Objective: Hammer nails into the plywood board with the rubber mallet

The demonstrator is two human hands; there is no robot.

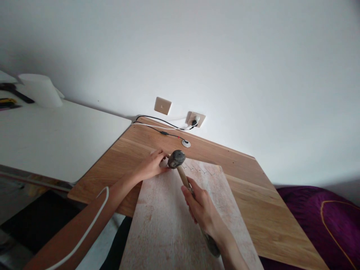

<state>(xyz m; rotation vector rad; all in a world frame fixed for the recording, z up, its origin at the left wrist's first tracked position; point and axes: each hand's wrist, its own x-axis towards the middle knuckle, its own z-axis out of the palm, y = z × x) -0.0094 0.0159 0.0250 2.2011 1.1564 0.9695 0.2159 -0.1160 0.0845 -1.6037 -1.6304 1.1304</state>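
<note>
My right hand [200, 205] is wrapped round the wooden handle of a hammer [177, 159], whose dark head hovers just over the far left corner of a pale whitewashed board [168, 225]. My left hand [152, 165] rests at that same corner, fingers pinched together right beside the hammer head; whatever they hold is too small to make out. The board lies on a wooden table [253, 195] and runs toward me. A row of small marks or nails [201, 169] crosses the board's far end.
A white tabletop [56, 138] adjoins on the left, with a white roll [41, 90] at its back. Black and white cables [163, 129] run to a wall socket [195, 119]. A purple cushion [317, 221] lies to the right.
</note>
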